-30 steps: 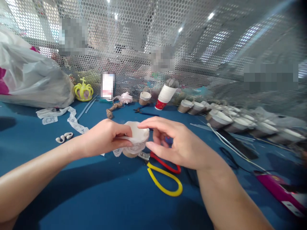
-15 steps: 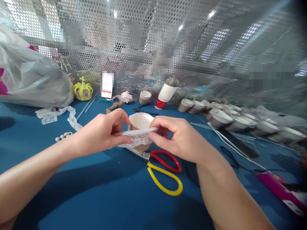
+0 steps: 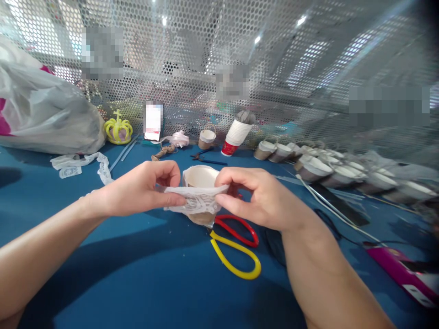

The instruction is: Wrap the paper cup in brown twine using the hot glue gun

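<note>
A strip of white lace (image 3: 200, 201) is stretched across the near side of a small brown paper cup (image 3: 202, 218) with a pale inside. My left hand (image 3: 147, 187) is closed in a pinch on the strip's left end, and my right hand (image 3: 252, 194) pinches its right end beside the cup rim. Under and in front of the cup lie scissors (image 3: 236, 256) with one red and one yellow handle loop; their blades are mostly hidden. More lace ribbon (image 3: 103, 167) trails over the table left of my left hand.
Pliers (image 3: 209, 160), twine (image 3: 163, 151) and a finished-looking cup (image 3: 207, 138) with a handle stand behind. A stack of white cups (image 3: 238, 132) leans by the mesh wall. Several wrapped cups (image 3: 348, 176) line the right. A purple power strip (image 3: 401, 274) and a yellow crown-shaped piece (image 3: 118, 130) flank the table.
The lace has turned to face me more and lies lower against the cup front. My left hand has shifted slightly down; the right hand is nearly still.
</note>
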### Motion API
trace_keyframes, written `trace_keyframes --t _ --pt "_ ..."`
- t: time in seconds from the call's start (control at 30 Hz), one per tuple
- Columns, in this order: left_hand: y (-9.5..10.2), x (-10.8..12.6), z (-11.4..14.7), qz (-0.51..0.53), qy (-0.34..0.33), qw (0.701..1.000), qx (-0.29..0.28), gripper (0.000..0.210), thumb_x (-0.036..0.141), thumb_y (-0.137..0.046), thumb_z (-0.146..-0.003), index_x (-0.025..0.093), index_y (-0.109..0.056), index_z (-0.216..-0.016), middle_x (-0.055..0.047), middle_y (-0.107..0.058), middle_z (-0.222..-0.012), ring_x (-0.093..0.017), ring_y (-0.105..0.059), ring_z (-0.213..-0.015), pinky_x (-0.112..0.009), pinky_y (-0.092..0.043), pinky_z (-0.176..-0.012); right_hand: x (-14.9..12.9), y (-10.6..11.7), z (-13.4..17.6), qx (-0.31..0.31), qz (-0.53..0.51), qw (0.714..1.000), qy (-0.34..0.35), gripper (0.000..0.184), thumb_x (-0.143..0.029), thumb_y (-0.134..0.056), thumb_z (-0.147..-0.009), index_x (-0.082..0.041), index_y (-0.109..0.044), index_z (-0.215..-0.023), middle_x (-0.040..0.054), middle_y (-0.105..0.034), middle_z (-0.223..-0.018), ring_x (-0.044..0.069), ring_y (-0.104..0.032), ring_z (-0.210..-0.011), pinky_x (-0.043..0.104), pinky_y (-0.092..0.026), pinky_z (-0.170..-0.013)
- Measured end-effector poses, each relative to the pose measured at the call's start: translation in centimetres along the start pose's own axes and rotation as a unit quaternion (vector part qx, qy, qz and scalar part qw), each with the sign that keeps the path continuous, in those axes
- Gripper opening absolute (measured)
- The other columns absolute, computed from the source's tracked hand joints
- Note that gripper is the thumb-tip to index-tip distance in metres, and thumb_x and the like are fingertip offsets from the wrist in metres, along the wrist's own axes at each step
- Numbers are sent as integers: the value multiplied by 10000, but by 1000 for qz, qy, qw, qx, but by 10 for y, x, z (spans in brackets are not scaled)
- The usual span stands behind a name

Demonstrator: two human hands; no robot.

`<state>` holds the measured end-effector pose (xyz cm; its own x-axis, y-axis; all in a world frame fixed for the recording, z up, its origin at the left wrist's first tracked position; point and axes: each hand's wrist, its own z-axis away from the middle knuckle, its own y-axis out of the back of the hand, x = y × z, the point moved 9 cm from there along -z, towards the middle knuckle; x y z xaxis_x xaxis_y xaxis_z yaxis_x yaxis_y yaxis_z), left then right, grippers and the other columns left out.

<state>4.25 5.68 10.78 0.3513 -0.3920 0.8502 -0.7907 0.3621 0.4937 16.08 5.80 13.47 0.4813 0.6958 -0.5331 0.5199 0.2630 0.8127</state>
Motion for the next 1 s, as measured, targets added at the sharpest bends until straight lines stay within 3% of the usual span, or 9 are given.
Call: trace_keyframes --t 0.17,0.3,0.5,0.7,0.87,1.0 --pt "-9 -3 -1 100 21 994 -37 226 235 -650 -707 143 -445 -727 49 -494 -579 -50 -439 -494 -143 -352 -425 -1 0 1 -6 -9 1000 3 97 -221 -516 -778 -175 -511 -693 0 -564 -662 92 -494 -556 218 -413 -529" --pt "-7 -1 -1 113 10 993 -29 182 271 -597 -768 132 -482 -745 30 -504 -607 -50 -444 -502 -141 -368 -426 -2 -1 1 -10 -27 1000 9 106 -218 -514 -779 -173 -505 -683 -7 -548 -642 86 -485 -545 209 -403 -514" --pt "0 2 -2 69 -35 997 9 158 253 -567 -794 143 -468 -738 46 -470 -569 -49 -418 -491 -137 -351 -428 3 -3 0 -17 -58 998 16 103 -229 -532 -786 -166 -512 -707 -7 -545 -659 88 -489 -573 205 -406 -533" --pt "-1 4 -1 -2 -64 998 5 198 258 -555 -796 146 -580 -957 35 -511 -590 -69 -443 -510 -152 -363 -451 9 -10 0 -44 -133 990 6 112 -228 -530 -784 -172 -497 -693 -16 -505 -640 89 -458 -559 212 -391 -509" --pt "-4 3 -3 -39 -61 997 -16 174 271 -523 -811 128 -620 -792 -2 -575 -643 -83 -472 -560 -161 -383 -502 20 -18 -4 -55 -179 982 -17 79 -243 -530 -782 -169 -517 -758 -1 -527 -688 103 -487 -593 229 -418 -538" --pt "-2 -8 -7 -68 -30 997 4 196 292 -510 -806 128 -608 -762 16 -532 -591 -79 -432 -531 -167 -356 -492 25 -19 -10 -3 -106 994 -26 206 -254 -555 -774 -161 -560 -958 30 -573 -830 107 -508 -626 245 -441 -574"
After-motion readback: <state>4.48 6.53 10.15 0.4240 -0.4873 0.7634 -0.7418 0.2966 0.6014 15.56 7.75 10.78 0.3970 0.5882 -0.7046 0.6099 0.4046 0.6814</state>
